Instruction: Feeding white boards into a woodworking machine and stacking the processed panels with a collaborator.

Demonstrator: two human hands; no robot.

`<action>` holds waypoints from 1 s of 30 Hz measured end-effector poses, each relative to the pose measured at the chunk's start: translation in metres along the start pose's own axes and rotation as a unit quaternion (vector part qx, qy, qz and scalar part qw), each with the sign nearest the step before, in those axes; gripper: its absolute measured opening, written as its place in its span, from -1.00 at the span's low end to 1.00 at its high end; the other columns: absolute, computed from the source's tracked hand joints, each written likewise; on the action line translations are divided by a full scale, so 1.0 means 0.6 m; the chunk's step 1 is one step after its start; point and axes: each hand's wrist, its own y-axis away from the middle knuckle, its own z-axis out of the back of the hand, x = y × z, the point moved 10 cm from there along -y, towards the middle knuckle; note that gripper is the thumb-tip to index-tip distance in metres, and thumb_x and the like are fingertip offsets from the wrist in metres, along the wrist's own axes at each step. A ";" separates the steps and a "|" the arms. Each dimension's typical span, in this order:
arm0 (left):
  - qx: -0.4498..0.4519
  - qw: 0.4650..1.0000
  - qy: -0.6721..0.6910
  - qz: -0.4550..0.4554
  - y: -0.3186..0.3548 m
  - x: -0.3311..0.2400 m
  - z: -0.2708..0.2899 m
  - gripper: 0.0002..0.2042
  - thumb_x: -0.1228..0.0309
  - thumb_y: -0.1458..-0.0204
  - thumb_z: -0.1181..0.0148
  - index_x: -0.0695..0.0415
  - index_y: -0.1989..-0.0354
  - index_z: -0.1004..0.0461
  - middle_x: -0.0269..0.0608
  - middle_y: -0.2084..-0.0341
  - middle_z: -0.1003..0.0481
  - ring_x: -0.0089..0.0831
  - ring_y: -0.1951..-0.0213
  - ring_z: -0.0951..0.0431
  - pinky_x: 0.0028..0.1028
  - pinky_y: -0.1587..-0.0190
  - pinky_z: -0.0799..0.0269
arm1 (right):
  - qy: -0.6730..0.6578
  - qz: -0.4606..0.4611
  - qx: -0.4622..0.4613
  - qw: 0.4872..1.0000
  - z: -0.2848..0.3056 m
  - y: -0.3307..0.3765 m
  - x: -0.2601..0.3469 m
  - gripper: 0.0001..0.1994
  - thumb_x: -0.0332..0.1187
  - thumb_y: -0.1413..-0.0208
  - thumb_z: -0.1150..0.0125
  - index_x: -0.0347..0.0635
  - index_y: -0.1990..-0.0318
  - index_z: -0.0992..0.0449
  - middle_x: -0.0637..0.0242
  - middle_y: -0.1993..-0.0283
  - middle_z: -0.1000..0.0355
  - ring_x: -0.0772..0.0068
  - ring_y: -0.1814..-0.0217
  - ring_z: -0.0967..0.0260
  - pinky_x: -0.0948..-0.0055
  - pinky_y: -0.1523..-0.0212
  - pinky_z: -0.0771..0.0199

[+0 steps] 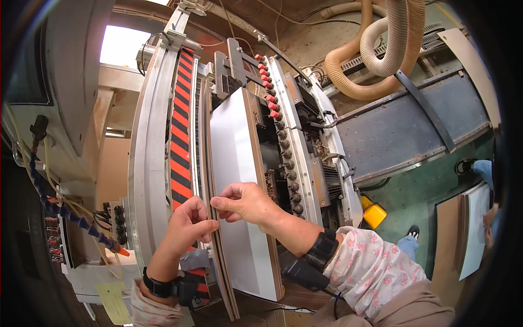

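Over the near part of a long machine, my left hand point(189, 224) has its fingers curled in and its thumb toward the right. My right hand point(243, 205) faces it a short gap away, thumb and fingers pinched together. Whatever either hand may hold is too small or hidden to make out. Below them run long, narrow brown strips point(222, 267), close beside a white panel point(235, 136) with brown edges. My left hand is nearest the strips; my right hand is above the panel's left edge.
Left of the strips runs a red-and-black striped bar point(182, 131). Red-capped and black rollers point(287, 154) line the right side. A blue coiled hose point(65, 211) hangs at left. Another person's hand point(488, 220) is by stacked panels point(452, 234), near a yellow object point(373, 213) on the floor.
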 end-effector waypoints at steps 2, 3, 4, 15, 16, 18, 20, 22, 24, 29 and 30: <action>-0.013 1.000 -0.012 -0.010 0.004 -0.008 0.012 -0.75 0.58 0.20 -0.19 0.11 0.57 -0.16 -0.34 0.71 -0.36 -0.65 0.73 -0.37 -0.70 0.70 -0.26 | -0.015 -0.004 -0.002 1.000 0.005 0.002 -0.002 -0.70 -0.21 0.01 -0.19 -0.31 0.31 -0.40 0.29 0.40 -0.39 0.52 0.37 -0.38 0.54 0.33 -0.47; -0.013 1.000 -0.012 -0.012 0.006 -0.009 0.017 -0.75 0.58 0.20 -0.19 0.11 0.57 -0.16 -0.34 0.71 -0.36 -0.65 0.73 -0.37 -0.70 0.70 -0.26 | -0.031 -0.007 -0.003 0.999 0.008 0.004 -0.003 -0.71 -0.23 0.00 -0.19 -0.31 0.29 -0.40 0.29 0.40 -0.38 0.52 0.37 -0.37 0.53 0.33 -0.47; -0.022 1.000 -0.008 -0.020 0.011 -0.011 0.030 -0.75 0.59 0.21 -0.18 0.11 0.56 -0.17 -0.33 0.70 -0.36 -0.64 0.72 -0.37 -0.69 0.70 -0.27 | -0.030 -0.007 -0.001 1.000 0.009 0.006 -0.005 -0.71 -0.23 0.00 -0.19 -0.31 0.29 -0.40 0.29 0.40 -0.38 0.52 0.37 -0.37 0.53 0.33 -0.47; -0.016 1.000 -0.006 0.003 0.013 0.001 0.006 -0.76 0.55 0.17 -0.20 0.13 0.51 -0.18 -0.35 0.72 -0.34 -0.64 0.75 -0.34 -0.69 0.71 -0.22 | -0.030 0.028 -0.043 0.998 -0.006 0.020 0.006 -0.68 -0.24 -0.07 -0.08 -0.36 0.16 -0.37 0.24 0.30 -0.38 0.45 0.34 -0.39 0.50 0.36 -0.48; -0.010 1.000 -0.015 -0.008 0.006 0.006 -0.003 -0.72 0.49 0.15 -0.24 0.13 0.48 -0.16 -0.39 0.74 -0.31 -0.67 0.76 -0.32 -0.70 0.72 -0.19 | -0.022 0.030 -0.049 0.998 -0.010 0.013 0.005 -0.68 -0.22 -0.09 -0.04 -0.35 0.19 -0.39 0.25 0.32 -0.39 0.46 0.34 -0.38 0.50 0.35 -0.48; -0.030 0.999 -0.024 -0.032 0.003 0.005 0.002 -0.69 0.46 0.17 -0.26 0.14 0.48 -0.15 -0.40 0.75 -0.29 -0.69 0.76 -0.28 -0.70 0.72 -0.17 | -0.050 0.022 -0.039 0.998 -0.016 -0.001 -0.016 -0.68 -0.18 -0.14 0.04 -0.32 0.26 -0.43 0.31 0.37 -0.39 0.53 0.36 -0.36 0.52 0.35 -0.47; -0.090 0.982 -0.151 -0.074 0.012 -0.017 0.013 -0.63 0.38 0.23 -0.32 0.15 0.50 -0.14 -0.39 0.80 -0.23 -0.71 0.78 -0.20 -0.66 0.71 -0.14 | -0.031 0.022 -0.018 0.999 -0.032 0.002 -0.029 -0.68 -0.18 -0.15 0.07 -0.31 0.27 -0.44 0.29 0.37 -0.41 0.53 0.34 -0.38 0.52 0.36 -0.47; -0.130 0.963 -0.212 -0.100 0.019 -0.034 0.020 -0.64 0.38 0.25 -0.30 0.15 0.51 -0.14 -0.37 0.81 -0.23 -0.69 0.77 -0.20 -0.63 0.70 -0.14 | 0.000 0.010 0.018 1.000 -0.044 0.001 -0.022 -0.71 -0.19 -0.11 0.01 -0.28 0.33 -0.45 0.33 0.41 -0.40 0.51 0.31 -0.36 0.50 0.35 -0.42; -0.169 0.942 -0.266 -0.113 0.032 -0.044 0.030 -0.69 0.39 0.28 -0.22 0.16 0.56 -0.14 -0.32 0.82 -0.22 -0.62 0.76 -0.22 -0.55 0.67 -0.17 | 0.217 0.190 -0.145 0.946 0.024 0.018 0.045 -0.70 -0.17 -0.06 -0.06 -0.29 0.29 -0.43 0.35 0.43 -0.37 0.48 0.31 -0.34 0.49 0.33 -0.40; -0.130 0.963 -0.222 -0.081 0.021 -0.042 0.023 -0.71 0.37 0.27 -0.20 0.17 0.60 -0.15 -0.25 0.81 -0.29 -0.49 0.71 -0.37 -0.51 0.60 -0.28 | 0.166 -0.075 -0.236 0.955 0.158 0.003 -0.021 -0.40 -0.04 0.13 -0.24 -0.37 0.08 -0.26 0.19 0.23 -0.33 0.41 0.28 -0.31 0.40 0.29 -0.36; -0.126 0.960 -0.236 -0.086 0.019 -0.030 0.025 -0.70 0.34 0.27 -0.20 0.17 0.61 -0.16 -0.23 0.81 -0.30 -0.44 0.70 -0.39 -0.49 0.59 -0.29 | 0.121 -0.016 -0.197 0.973 0.139 -0.030 -0.022 -0.41 -0.04 0.12 -0.23 -0.35 0.07 -0.27 0.20 0.23 -0.35 0.42 0.32 -0.32 0.41 0.34 -0.37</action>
